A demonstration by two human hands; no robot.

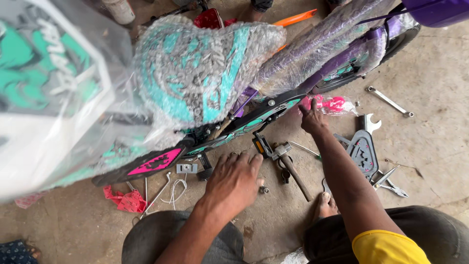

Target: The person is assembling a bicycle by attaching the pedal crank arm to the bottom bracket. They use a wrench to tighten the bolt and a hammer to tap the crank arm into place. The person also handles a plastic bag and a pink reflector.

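A small bicycle lies across the concrete floor, its teal saddle (195, 73) and purple frame (312, 44) wrapped in clear bubble film. My left hand (234, 178) hovers palm down, fingers spread, just below the teal and black chain guard (254, 120) and beside the pedal and crank (268, 146). It holds nothing that I can see. My right hand (311, 117) reaches to the right end of the chain guard, fingers curled against it, next to a pink part in a plastic bag (332, 103).
Tools lie on the floor at right: a long spanner (390, 101), an open-end wrench (369, 122), pliers (391, 183), a grey plastic plate (362, 151). A hammer (293, 173) lies by the pedal. Red wrapping (124, 200) and white cord (178, 188) lie at left. My bare foot (326, 205).
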